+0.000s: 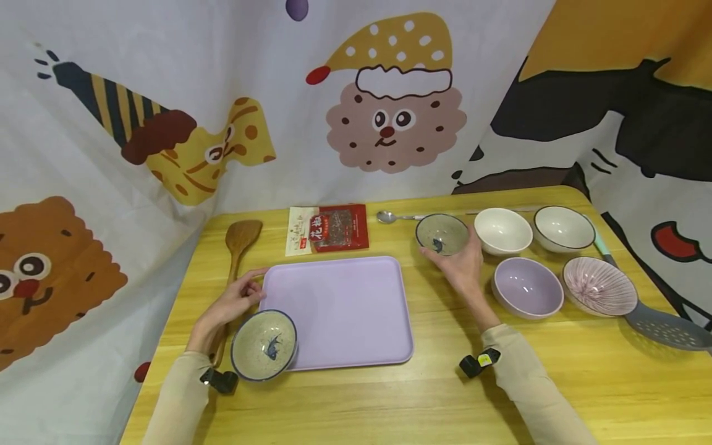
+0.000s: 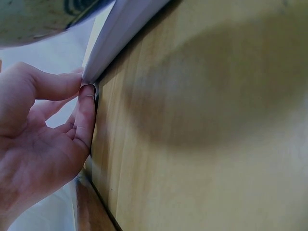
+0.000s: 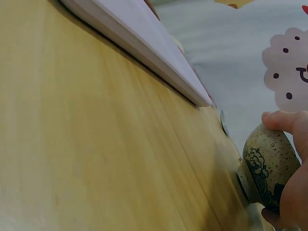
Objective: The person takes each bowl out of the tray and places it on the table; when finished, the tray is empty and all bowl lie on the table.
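We see a yellow wooden table (image 1: pixel 389 395) bearing a lilac tray (image 1: pixel 339 309), and the fingers of our left hand (image 1: pixel 230 303) pinch the tray's left rim; the left wrist view shows thumb above and fingertips (image 2: pixel 86 103) under that edge. Just below these fingers, a speckled fish-pattern bowl (image 1: pixel 264 344) sits on the tray's near left corner, overhanging it. Beyond the fingers lies a wooden spatula (image 1: pixel 240 242).

Our right hand (image 1: pixel 458 262) has its fingers curled round a second speckled bowl (image 1: pixel 442 233) with a blue fish mark, thumb at its left side; the bowl seems to rest on the table. To the right of these fingers stand a white bowl (image 1: pixel 503 230), a dark-rimmed white bowl (image 1: pixel 563 228), a lilac bowl (image 1: pixel 527 287) and a pink striped bowl (image 1: pixel 599 286), with a grey slotted skimmer (image 1: pixel 664 327) past them. Left of the fingers lie a metal spoon (image 1: pixel 392 217) and a red spice packet (image 1: pixel 328 228).
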`<state>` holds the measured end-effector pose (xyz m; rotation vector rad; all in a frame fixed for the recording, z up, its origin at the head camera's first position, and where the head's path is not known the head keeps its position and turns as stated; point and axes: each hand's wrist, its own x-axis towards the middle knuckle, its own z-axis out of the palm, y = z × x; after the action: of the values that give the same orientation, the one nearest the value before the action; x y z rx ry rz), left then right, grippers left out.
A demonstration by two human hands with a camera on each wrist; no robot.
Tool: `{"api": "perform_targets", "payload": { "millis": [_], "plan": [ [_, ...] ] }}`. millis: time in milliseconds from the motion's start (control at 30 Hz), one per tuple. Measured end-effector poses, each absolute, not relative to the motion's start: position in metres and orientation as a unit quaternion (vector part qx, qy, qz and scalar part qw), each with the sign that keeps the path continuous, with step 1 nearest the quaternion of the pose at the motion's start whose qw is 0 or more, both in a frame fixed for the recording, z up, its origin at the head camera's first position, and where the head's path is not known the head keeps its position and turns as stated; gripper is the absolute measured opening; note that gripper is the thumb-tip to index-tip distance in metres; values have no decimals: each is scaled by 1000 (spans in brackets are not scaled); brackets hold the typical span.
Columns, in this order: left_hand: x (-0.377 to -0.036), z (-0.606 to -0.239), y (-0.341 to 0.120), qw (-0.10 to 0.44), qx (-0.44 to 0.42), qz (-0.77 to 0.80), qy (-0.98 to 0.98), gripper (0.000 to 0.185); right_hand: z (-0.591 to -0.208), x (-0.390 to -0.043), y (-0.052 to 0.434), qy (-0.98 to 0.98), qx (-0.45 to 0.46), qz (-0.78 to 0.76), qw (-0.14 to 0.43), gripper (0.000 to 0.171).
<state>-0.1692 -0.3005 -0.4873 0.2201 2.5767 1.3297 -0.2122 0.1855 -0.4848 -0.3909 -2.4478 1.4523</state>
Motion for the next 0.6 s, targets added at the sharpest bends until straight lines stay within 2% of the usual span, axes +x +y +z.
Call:
{"api": "perform_targets", "payload": {
  "millis": [400,600],
  "plan": [
    [-167,-485,-301,121,79,455,879,54,-488,-214,187,-863,-102,472,148,121],
    [-168,-487,-301,117,76,456,879,54,-479,-211,183,-876,-70,434,200,120]
  ]
}}
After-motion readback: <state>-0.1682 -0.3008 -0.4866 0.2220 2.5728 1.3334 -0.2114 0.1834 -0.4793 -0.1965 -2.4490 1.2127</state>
